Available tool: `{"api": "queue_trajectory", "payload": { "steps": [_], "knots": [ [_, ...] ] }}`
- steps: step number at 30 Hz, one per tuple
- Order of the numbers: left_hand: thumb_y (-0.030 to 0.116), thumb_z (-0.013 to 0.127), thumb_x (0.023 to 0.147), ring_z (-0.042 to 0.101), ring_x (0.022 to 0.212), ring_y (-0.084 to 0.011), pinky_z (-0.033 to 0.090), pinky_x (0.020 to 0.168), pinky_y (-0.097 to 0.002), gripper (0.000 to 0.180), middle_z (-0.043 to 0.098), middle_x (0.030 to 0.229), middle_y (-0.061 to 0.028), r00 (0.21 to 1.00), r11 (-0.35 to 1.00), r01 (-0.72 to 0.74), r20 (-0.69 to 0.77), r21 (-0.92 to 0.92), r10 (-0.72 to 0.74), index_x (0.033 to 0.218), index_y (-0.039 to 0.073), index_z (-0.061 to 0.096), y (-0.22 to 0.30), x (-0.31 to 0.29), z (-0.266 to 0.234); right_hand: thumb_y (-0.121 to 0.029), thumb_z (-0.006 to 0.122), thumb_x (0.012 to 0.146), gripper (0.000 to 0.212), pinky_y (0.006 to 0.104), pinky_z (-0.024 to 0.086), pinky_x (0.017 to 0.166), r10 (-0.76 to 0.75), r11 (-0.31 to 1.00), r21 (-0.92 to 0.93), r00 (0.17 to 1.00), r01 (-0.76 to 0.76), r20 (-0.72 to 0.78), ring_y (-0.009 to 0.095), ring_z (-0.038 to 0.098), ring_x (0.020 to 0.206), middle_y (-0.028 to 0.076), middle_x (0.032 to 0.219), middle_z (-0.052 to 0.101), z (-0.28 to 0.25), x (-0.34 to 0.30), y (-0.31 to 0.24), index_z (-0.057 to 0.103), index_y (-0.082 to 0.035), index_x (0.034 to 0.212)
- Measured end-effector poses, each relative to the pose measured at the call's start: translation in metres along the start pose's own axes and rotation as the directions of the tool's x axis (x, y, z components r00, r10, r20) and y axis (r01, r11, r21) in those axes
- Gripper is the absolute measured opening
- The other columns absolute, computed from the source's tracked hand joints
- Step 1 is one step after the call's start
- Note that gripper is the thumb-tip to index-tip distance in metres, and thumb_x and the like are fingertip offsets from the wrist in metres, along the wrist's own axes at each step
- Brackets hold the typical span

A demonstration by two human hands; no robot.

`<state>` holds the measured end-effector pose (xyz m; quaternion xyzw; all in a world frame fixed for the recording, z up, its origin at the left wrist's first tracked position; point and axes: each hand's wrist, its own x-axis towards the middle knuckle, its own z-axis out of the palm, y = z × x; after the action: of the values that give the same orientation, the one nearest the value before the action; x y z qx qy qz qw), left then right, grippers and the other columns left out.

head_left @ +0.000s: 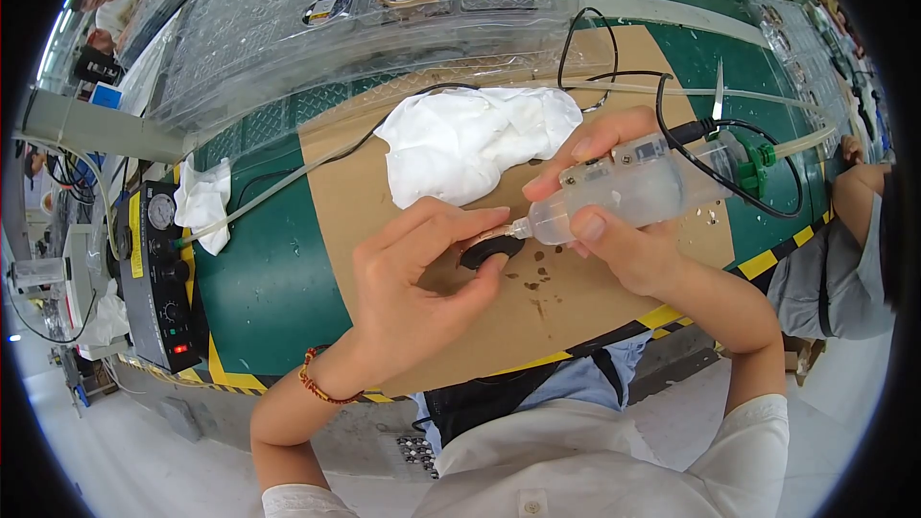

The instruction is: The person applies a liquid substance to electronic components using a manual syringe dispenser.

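Black disc [492,250] is pinched by left hand [408,278] over the cardboard [604,286]; syringe [660,194] is gripped by right hand [628,254], nozzle [521,228] held at disc's rim. Dispensing appears underway; steady nozzle control is called for.

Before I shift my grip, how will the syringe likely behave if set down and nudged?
The syringe may try to roll, since its barrel is round, though the fittings on it could check that. The hose and black cable would probably tug at its rear. Its smooth-looking plastic might slip.
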<state>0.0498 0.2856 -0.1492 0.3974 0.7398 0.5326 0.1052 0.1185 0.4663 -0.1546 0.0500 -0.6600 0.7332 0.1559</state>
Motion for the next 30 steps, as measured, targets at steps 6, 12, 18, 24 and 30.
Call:
{"api": "queue_trajectory", "payload": {
  "steps": [6, 12, 18, 24, 30],
  "knots": [
    [-0.005, 0.067, 0.064, 0.061, 0.071, -0.0130, 0.049, 0.063, -0.0224, 0.028, 0.061, 0.080, -0.0064, 0.999, 0.999, 0.030, -0.014, -0.025, -0.030, 0.092, 0.001, 0.065, 0.0010, 0.0002, 0.0001, -0.029, 0.065, 0.078, 0.044, 0.0172, 0.040, 0.040, -0.015, 1.000, -0.022, 1.000, 0.014, -0.011, 0.010, 0.054, 0.058, 0.016, 0.087, 0.058, 0.0002, 0.0000, -0.0008, 0.034, -0.012, 0.104],
    [-0.003, 0.068, 0.066, 0.062, 0.073, -0.0124, 0.050, 0.067, -0.0226, 0.025, 0.064, 0.083, -0.0069, 0.996, 0.993, 0.088, -0.021, -0.082, -0.090, 0.090, 0.000, 0.063, -0.0003, -0.0032, 0.0007, -0.030, 0.066, 0.077, 0.045, 0.0184, 0.041, 0.042, -0.001, 1.000, -0.030, 0.999, 0.000, -0.032, 0.011, 0.054, 0.057, 0.016, 0.088, 0.058, 0.0000, -0.0015, -0.0021, 0.034, -0.013, 0.104],
    [-0.002, 0.068, 0.068, 0.064, 0.082, -0.0128, 0.050, 0.075, -0.0234, 0.025, 0.065, 0.086, -0.0072, 0.987, 0.975, 0.158, -0.007, -0.158, -0.161, 0.092, -0.002, 0.059, 0.0013, -0.0031, 0.0000, -0.005, 0.068, 0.074, 0.038, 0.0294, 0.052, 0.068, -0.084, 0.994, 0.068, 0.996, 0.085, -0.023, 0.019, 0.062, 0.085, 0.011, 0.087, 0.058, -0.0024, -0.0008, -0.0022, 0.043, -0.001, 0.101],
    [-0.004, 0.067, 0.068, 0.063, 0.080, -0.0117, 0.049, 0.074, -0.0237, 0.034, 0.062, 0.085, -0.0057, 0.980, 0.965, 0.191, -0.015, -0.180, -0.197, 0.100, -0.002, 0.056, 0.0022, -0.0038, -0.0006, -0.005, 0.068, 0.074, 0.039, 0.0294, 0.052, 0.069, -0.181, 0.983, 0.044, 0.983, 0.180, 0.013, 0.020, 0.062, 0.088, 0.011, 0.089, 0.056, -0.0013, 0.0000, 0.0011, 0.042, -0.003, 0.103],
    [-0.004, 0.067, 0.067, 0.062, 0.078, -0.0107, 0.049, 0.072, -0.0235, 0.039, 0.061, 0.085, -0.0056, 0.988, 0.972, 0.153, 0.003, -0.180, -0.155, 0.105, 0.000, 0.056, -0.0012, -0.0034, 0.0005, -0.006, 0.068, 0.074, 0.040, 0.0295, 0.052, 0.069, -0.206, 0.978, 0.020, 0.977, 0.205, 0.046, 0.019, 0.062, 0.088, 0.011, 0.090, 0.057, -0.0044, 0.0007, 0.0023, 0.041, -0.003, 0.103]
  ]
}}
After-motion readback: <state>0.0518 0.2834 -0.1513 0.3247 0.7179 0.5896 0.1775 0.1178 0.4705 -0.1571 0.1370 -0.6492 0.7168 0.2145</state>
